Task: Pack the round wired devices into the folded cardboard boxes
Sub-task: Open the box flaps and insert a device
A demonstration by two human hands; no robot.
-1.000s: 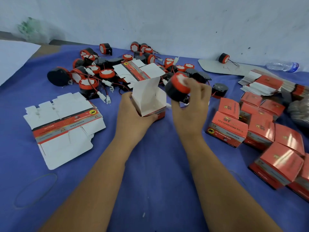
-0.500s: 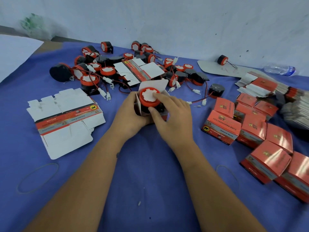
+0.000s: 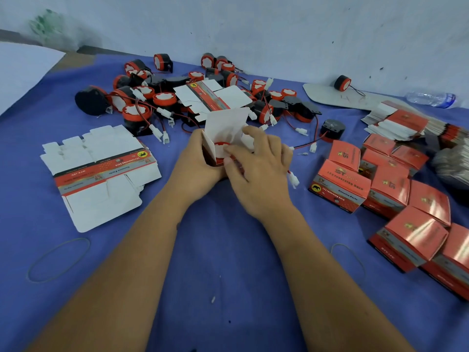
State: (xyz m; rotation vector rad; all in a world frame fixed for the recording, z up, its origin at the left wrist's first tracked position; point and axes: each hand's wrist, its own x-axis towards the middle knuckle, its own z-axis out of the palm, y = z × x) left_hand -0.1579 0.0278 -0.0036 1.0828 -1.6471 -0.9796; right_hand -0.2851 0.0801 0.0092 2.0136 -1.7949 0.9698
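Observation:
An open red-and-white cardboard box stands at the table's middle, its white lid flap up. My left hand grips its left side. Inside it sits a round red-and-black device, only its red rim showing. My right hand lies over the box's opening and right side, fingers bent against the device and a side flap. A pile of several more round wired devices lies behind the box.
Flat unfolded cartons lie at the left. Several closed red boxes crowd the right side, with stacked flat cartons behind them. A water bottle lies by the wall. Rubber bands rest on the blue cloth.
My right hand brought a device from above the box down into it and pushed it deeper. The lid flap stays up. My left hand kept hold of the box.

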